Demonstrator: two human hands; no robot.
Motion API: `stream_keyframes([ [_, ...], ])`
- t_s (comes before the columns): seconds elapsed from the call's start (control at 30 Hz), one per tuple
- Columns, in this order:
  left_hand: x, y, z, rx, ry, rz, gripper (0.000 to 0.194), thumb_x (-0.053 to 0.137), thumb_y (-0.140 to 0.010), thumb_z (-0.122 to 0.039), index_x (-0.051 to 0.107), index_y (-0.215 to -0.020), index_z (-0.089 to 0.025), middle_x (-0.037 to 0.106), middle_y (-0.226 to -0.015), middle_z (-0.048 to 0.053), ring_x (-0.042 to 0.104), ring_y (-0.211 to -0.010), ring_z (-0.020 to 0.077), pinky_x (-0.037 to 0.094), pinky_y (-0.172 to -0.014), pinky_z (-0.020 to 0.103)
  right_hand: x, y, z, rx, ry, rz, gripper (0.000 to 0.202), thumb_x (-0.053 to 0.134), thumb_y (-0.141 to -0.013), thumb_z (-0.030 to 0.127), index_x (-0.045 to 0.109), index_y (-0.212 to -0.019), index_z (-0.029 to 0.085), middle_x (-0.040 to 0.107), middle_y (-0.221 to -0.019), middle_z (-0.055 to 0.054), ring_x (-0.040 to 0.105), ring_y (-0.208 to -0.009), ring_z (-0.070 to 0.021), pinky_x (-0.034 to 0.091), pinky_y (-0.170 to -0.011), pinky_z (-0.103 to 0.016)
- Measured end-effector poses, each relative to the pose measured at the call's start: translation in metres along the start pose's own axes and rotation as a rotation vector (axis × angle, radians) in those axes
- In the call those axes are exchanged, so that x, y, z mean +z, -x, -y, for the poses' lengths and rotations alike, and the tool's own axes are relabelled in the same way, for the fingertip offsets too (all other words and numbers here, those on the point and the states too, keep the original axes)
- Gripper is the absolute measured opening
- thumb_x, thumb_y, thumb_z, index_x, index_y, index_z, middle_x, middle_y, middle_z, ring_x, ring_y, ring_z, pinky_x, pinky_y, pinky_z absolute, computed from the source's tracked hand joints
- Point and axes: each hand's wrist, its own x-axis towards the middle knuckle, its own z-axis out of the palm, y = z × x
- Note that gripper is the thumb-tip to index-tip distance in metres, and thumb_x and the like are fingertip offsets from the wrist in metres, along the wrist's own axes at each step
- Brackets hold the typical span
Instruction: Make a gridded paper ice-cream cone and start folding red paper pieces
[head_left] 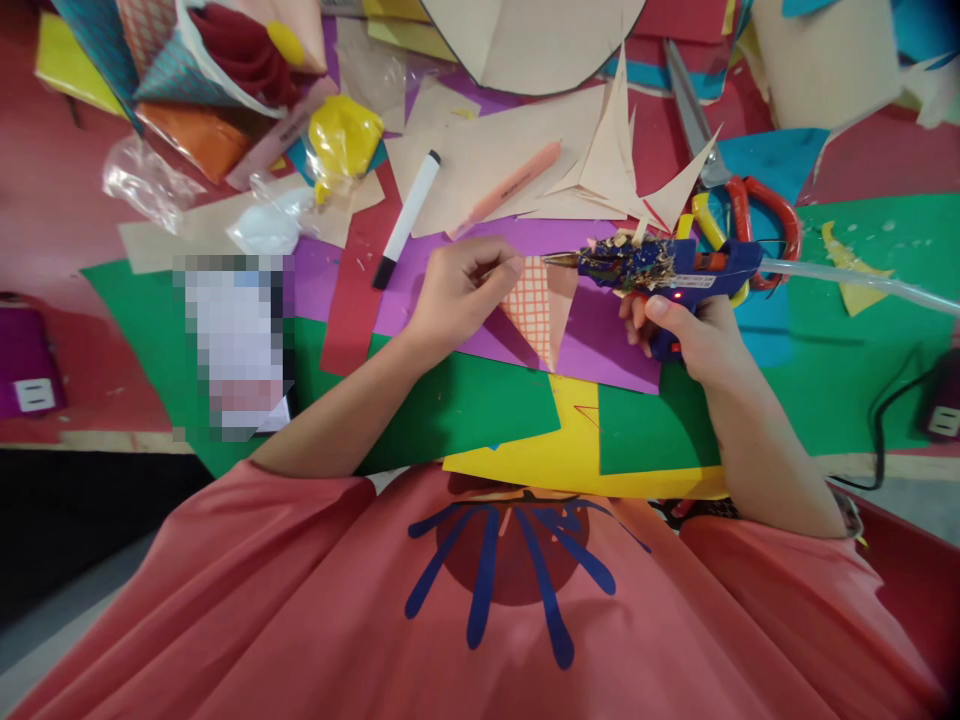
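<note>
My right hand (pixel 686 325) is wrapped round the handle of a blue glue gun (pixel 697 285), which has a small red light lit on its side. Bits of debris cling to the gun's front, and a clear glue stick (pixel 847 275) runs out of its back. The metal nozzle points left, at the top edge of a paper cone (pixel 534 310) with an orange grid pattern. My left hand (pixel 465 290) pinches that cone's upper left edge between thumb and fingers. Beneath the cone lies a purple sheet (pixel 607 355).
A white marker (pixel 409 215) and an orange pen (pixel 510 185) lie beyond my hands. Red-handled scissors (pixel 697 120) rest behind the gun. Green sheets (pixel 465 400), bags of yellow clay (pixel 345 135) and white clay (pixel 270 225), and a blurred-out phone (pixel 236 345) are around. A black cable (pixel 881 430) hangs at right.
</note>
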Motion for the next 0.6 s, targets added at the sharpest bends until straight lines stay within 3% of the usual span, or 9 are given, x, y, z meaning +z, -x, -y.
stream_keyframes([
  [0.4,-0.0007,-0.0015,-0.0011,0.001,-0.003,-0.013,0.028,0.055,-0.083,-0.034,0.051,-0.060,-0.019,0.046,-0.057,-0.001,0.043,-0.056,0.0097,0.038,-0.054,0.025,0.0004,0.0004,-0.0005,-0.003,-0.009,0.010,0.044,0.076,-0.067,0.060,0.060,-0.061,0.019,0.059,-0.056,0.000,0.053,-0.045,-0.0080,0.041,-0.038,-0.020],
  [0.6,-0.0027,-0.0032,0.0007,0.026,-0.034,-0.024,0.032,0.053,-0.085,-0.038,0.053,-0.060,-0.018,0.047,-0.058,-0.001,0.045,-0.058,0.0100,0.040,-0.057,0.025,0.0018,0.0006,0.0025,0.005,0.022,0.000,0.048,0.077,-0.061,0.066,0.059,-0.058,0.021,0.058,-0.055,0.001,0.053,-0.044,-0.0091,0.040,-0.036,-0.022],
])
